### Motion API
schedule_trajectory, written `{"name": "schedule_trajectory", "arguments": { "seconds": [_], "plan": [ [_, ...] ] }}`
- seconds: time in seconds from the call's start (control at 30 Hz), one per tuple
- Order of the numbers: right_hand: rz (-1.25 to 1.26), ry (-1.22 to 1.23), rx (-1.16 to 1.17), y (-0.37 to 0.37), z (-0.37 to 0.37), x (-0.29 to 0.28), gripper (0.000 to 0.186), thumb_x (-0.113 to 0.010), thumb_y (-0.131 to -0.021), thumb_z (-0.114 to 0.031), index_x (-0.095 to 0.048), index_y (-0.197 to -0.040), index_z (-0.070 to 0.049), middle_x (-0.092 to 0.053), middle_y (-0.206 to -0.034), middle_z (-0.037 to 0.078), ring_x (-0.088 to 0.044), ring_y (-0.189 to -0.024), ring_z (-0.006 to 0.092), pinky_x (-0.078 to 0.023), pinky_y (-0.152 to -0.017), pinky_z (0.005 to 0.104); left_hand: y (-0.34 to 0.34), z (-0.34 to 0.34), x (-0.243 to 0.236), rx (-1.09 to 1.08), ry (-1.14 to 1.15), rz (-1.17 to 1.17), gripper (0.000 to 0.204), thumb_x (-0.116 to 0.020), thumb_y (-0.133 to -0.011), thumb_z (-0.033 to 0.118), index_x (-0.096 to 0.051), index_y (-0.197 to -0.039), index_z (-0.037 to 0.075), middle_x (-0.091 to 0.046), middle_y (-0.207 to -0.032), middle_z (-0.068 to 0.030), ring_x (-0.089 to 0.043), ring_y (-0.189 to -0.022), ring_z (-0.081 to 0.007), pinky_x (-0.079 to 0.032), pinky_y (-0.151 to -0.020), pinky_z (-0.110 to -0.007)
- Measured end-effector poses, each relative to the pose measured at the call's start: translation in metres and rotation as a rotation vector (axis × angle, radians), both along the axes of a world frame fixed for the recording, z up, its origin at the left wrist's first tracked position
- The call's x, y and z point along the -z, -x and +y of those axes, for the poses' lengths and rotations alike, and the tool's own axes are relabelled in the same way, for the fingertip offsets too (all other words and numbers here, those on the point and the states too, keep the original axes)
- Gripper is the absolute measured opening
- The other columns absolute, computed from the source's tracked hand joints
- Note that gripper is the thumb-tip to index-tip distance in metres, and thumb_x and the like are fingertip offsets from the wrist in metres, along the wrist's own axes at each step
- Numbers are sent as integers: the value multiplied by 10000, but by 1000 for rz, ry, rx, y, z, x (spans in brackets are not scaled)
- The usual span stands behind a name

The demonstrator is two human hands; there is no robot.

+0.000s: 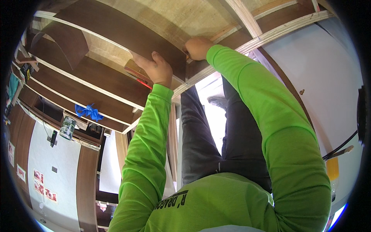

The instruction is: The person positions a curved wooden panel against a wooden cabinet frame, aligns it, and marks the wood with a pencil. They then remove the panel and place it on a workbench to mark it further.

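Note:
My left hand (154, 69) is closed on the lower edge of a long dark brown board (119, 29), its thumb lying against the board's face. The board stands on edge inside a wooden frame with pale edges. Just past the board's right end, my right hand (198, 48) is curled with the fingers pressed together in the corner of the frame. A small orange bit shows below those fingers; whatever they hold is mostly hidden. Behind my left wrist lies a thing with a red strip (143, 82), partly covered by the hand.
A curved brown sheet (65, 42) leans in the left compartments. A blue cloth (89, 111) hangs on a slat, near a printed can (67, 127). Pale-edged rails (251, 42) cross the frame at the right, beside a white panel (317, 65). My legs (201, 135) are below.

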State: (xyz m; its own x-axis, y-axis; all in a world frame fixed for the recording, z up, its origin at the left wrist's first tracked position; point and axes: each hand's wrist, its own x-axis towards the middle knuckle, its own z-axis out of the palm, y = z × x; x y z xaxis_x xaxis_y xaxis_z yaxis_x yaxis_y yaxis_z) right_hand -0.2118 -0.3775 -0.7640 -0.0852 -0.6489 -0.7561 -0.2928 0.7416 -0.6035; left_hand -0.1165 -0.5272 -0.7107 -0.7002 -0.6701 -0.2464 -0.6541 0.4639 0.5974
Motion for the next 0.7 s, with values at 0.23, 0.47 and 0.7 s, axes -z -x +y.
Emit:
{"name": "schedule_trajectory", "arguments": {
  "seconds": [0.23, 0.47, 0.7],
  "plan": [
    [60, 73, 44, -12, 8, 17, 243, -673, -815, -180, -741, -1043, -129, -704, -1049, 169, -672, -999, 365, -531, -838, 483, 1, 2, -1, 15, 6, 23, 745, -537, -906, 42, -134, -1514, -110, -261, -1536, -298, -318, -1415, -379, -238, -1188, -377],
    [9, 47, 35, -5, 4, 9, 256, -648, -837, -160, -732, -1033, -19, -690, -1128, 203, -670, -1047, 370, -535, -891, 468, 2, 1, -4, -1, -48, 60, 732, -530, -905, 21, -146, -1516, -97, -305, -1499, -292, -371, -1369, -368, -266, -1167, -374],
    [-14, 61, 32, -4, 4, 9, 256, -656, -836, -167, -734, -1051, -52, -690, -1132, 200, -665, -1058, 369, -530, -898, 470, 1, 1, -1, -31, -44, 38, 747, -541, -898, -4, -139, -1522, -81, -314, -1492, -274, -391, -1353, -350, -272, -1162, -367]
  ]
}}
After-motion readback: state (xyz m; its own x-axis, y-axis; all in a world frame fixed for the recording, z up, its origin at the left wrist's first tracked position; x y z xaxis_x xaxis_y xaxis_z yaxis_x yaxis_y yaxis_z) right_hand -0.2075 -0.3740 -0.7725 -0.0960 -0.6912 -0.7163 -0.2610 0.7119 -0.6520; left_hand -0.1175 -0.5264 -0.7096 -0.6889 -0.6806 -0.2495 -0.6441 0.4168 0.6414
